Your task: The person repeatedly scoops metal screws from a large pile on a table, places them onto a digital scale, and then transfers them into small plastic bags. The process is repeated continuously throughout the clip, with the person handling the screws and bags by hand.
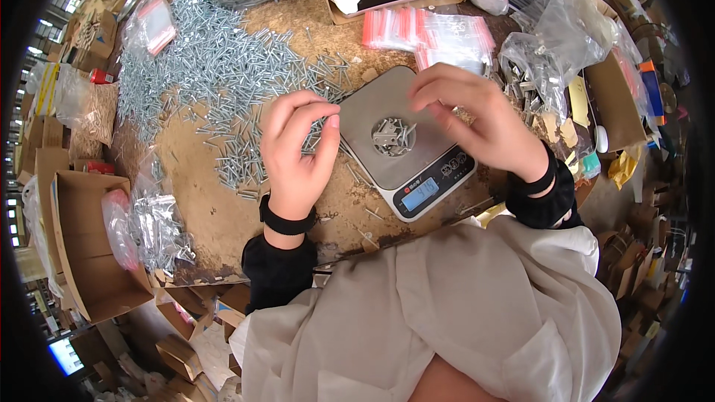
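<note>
Two hands were over the counter [223, 216] when I looked down. My left hand [298, 152] was curled beside the digital scale [406, 138], fingers bent in toward the thumb around a few silver screws; I could not tell how many it held or how tightly. My right hand [477, 115] hovered over the far side of the scale's steel platform, fingers pinched loosely together, and whether it held anything I could not tell.

On the middle of the platform sat a small heap of screws and bright metal fittings [392, 136], apart from both hands. A much larger spread of loose screws [216, 74] covered the worn counter to my left, reaching almost to my left thumb. Beyond the scale lay a stack of small zip bags with red seal strips [424, 30], and clear plastic bags of metal parts [544, 37] stood to my right. A cardboard box [82, 246] hung at the counter's left edge.

I judged the screws to be stiff, light singly, and slippery where they lay on smooth steel; they would roll and scatter if swept. A pinch across the shank just under the head looked the surest hold, or a scoop with cupped fingers for several at once.
</note>
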Tool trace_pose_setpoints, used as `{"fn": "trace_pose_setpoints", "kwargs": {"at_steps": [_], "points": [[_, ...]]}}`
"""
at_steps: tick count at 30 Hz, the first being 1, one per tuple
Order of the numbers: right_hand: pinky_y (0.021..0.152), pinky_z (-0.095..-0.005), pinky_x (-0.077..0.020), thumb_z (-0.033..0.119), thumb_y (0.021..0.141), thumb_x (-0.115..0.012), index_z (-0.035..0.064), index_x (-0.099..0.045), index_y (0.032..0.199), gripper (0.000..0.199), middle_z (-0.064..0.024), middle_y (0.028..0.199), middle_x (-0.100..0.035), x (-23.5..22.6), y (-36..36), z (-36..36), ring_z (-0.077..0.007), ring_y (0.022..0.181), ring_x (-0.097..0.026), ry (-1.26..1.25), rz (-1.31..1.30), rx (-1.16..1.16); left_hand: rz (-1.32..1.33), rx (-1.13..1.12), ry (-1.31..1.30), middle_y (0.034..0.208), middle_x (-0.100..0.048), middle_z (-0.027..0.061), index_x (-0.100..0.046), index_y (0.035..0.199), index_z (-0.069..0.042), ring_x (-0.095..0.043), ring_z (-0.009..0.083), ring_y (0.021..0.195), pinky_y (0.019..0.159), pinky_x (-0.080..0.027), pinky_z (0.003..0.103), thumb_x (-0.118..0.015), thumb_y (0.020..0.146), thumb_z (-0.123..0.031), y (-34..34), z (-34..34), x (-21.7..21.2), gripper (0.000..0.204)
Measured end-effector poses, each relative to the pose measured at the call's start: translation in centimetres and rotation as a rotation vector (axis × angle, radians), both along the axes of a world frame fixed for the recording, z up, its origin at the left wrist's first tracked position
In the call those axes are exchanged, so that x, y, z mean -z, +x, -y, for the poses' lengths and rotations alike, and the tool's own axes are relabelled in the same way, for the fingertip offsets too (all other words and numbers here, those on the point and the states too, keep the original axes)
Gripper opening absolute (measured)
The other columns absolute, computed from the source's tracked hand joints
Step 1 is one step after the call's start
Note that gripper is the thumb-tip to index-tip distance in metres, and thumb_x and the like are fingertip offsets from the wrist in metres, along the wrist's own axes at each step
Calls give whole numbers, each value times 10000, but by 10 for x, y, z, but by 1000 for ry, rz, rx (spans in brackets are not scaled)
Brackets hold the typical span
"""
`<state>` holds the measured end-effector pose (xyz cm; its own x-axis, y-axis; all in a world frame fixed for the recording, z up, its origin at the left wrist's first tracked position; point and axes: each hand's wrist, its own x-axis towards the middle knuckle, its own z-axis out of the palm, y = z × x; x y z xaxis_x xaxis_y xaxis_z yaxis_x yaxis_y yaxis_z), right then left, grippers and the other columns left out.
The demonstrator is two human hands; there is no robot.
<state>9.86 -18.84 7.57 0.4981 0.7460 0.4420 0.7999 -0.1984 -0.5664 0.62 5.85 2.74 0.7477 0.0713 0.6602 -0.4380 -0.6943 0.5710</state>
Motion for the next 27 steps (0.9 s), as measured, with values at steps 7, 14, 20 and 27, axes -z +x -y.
{"fn": "trace_pose_setpoints", "kwargs": {"at_steps": [7,14,20,27], "points": [[595,-395,-466,225,889,-691,14,-649,855,218,-130,703,-640,43,66,40,-295,646,-619,-433,14,423,26,11,-17,954,-636,86,-690,919,-26,-620,263,862,771,-485,355,-711,827,1,2,1,0,97],[650,-456,-507,361,850,-718,52,-658,785,322,-138,716,-654,82,104,49,-350,725,-650,-581,21,390,14,10,-16,951,-639,87,-692,917,-29,-624,268,859,765,-487,355,-714,827,-10,3,0,2,95],[591,-414,-487,255,874,-709,50,-651,794,227,-120,666,-632,38,78,30,-333,656,-635,-429,154,495,-41,25,-32,977,-648,98,-687,955,-19,-626,236,880,791,-490,342,-725,844,-37,1,1,1,119],[558,-411,-477,222,816,-746,77,-656,801,171,-99,673,-637,-17,14,-30,-323,613,-623,-33,171,46,-166,193,-258,892,-655,87,-672,984,2,-606,172,764,694,-478,299,-728,887,-70,-6,10,2,133]]}}
